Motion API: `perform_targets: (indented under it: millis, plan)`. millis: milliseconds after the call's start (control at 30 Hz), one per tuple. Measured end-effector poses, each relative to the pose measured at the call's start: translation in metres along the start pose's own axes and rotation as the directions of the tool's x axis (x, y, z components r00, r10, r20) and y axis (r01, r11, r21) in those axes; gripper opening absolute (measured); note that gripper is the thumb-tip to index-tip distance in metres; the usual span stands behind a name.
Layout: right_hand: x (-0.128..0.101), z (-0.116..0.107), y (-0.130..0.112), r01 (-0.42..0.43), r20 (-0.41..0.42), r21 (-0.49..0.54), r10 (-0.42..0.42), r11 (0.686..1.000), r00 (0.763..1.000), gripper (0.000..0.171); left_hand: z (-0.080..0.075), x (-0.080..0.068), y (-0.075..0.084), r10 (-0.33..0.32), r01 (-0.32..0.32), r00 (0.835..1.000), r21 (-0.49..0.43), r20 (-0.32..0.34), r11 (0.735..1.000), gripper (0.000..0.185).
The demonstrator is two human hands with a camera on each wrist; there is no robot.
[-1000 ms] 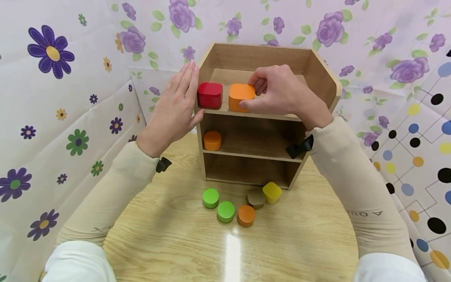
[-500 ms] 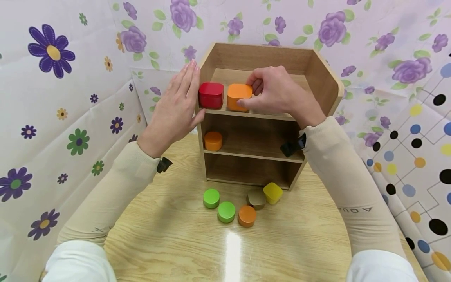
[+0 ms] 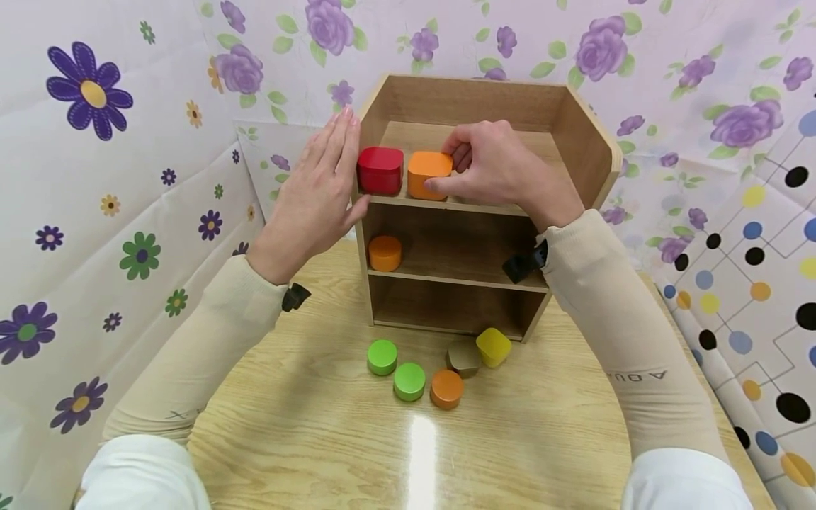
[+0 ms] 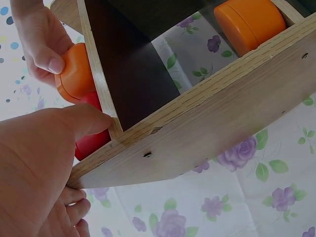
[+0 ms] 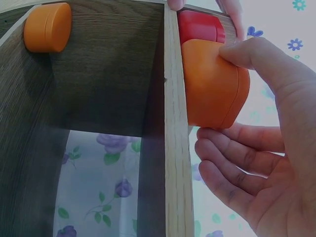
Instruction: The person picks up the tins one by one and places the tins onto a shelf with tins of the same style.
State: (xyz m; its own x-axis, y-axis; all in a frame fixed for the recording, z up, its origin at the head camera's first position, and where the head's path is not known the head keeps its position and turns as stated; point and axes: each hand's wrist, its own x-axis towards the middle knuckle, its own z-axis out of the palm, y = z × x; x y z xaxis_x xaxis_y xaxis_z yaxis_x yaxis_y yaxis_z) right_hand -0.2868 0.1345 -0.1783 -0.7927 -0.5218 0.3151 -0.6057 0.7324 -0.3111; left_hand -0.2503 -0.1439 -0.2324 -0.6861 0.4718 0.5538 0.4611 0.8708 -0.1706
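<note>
The orange block (image 3: pixel 427 166) has edged left, near the red block (image 3: pixel 380 170); our right hand (image 3: pixel 494 166), the nearer, pinches it from its right, our left hand's (image 3: pixel 312 191) fingers (image 3: pixel 348 145) straight.

Both arms (image 3: pixel 200 343) reach forward, the left hand (image 3: pixel 314 191) extended, the right hand (image 3: pixel 497 168) pinching.

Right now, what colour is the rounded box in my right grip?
Orange; the rounded box shows best in the right wrist view.
</note>
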Motion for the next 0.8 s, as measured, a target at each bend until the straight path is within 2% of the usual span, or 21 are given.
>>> perform_targets:
  millis: [233,433,633,800]
  plan:
    - [0.000,0.000,0.001,-0.014,0.031,0.008,0.014,1.000,0.999,0.051,0.000,0.000,0.000,0.007,-0.007,1.000,-0.007,-0.014,1.000,0.093]
    - [-0.007,-0.005,0.001,-0.045,0.038,-0.004,0.045,0.999,0.998,0.064,0.001,0.000,0.000,0.006,-0.006,1.000,-0.021,-0.014,1.000,0.092]
    - [-0.021,-0.014,0.002,-0.063,-0.006,-0.009,0.063,0.998,0.998,0.071,0.001,0.000,0.000,0.000,0.000,1.000,-0.018,-0.008,1.000,0.093]
    - [-0.039,-0.019,0.007,-0.010,-0.056,-0.056,0.007,0.998,0.998,0.065,0.001,0.001,0.000,0.003,-0.003,1.000,-0.018,-0.002,1.000,0.093]
